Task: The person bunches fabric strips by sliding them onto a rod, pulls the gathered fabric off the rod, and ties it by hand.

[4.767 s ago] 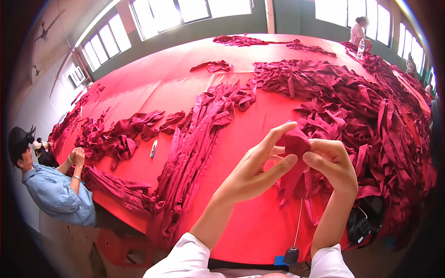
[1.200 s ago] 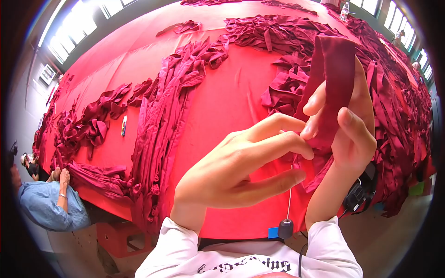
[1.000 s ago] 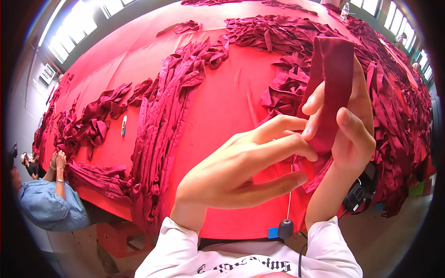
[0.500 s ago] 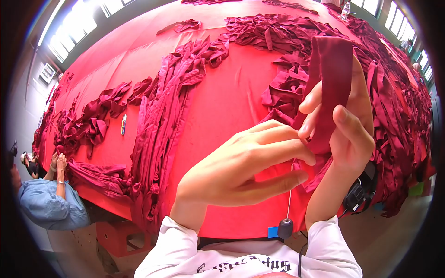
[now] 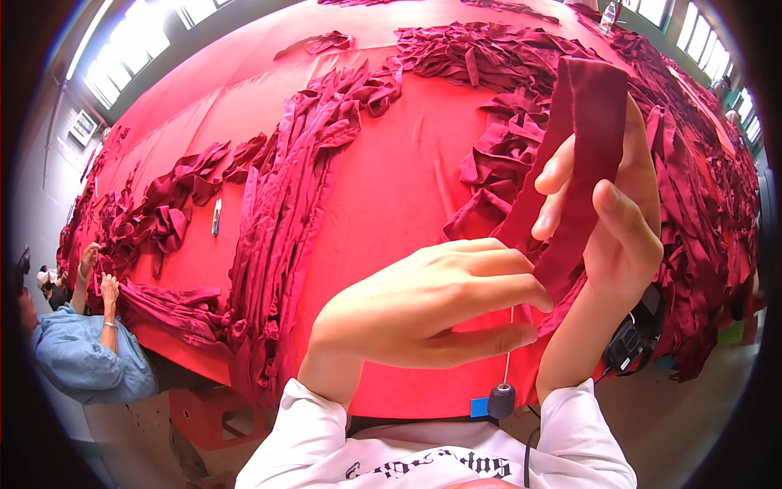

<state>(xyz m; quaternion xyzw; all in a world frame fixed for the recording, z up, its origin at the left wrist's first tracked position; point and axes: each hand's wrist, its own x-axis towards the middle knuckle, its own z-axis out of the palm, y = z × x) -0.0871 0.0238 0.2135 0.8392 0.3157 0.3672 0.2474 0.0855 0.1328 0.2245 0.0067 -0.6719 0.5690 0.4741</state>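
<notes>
A dark red fabric strip (image 5: 599,122) is looped over the fingers of my right hand (image 5: 623,220), which is raised above the table at the right. Its fingers are curled round the strip, with the thumb apart. My left hand (image 5: 432,301) is to the left and lower, palm down. Its fingers bend round the lower part of the strip, and the fingertips are partly hidden behind it. A heap of dark red strips (image 5: 521,147) lies on the red tabletop (image 5: 399,179) behind my hands.
Long strips (image 5: 285,220) run down the table's left half, with a small cutter (image 5: 217,218) beside them. A co-worker in blue (image 5: 94,359) is at the left edge. A thin rod with a black base (image 5: 502,401) stands at the near edge. A black device (image 5: 626,344) is at the right.
My left hand has shifted slightly down, and the strip's lower part has slid left with it. The co-worker's hands have moved apart. Earlier, my hands were closer together and farther forward.
</notes>
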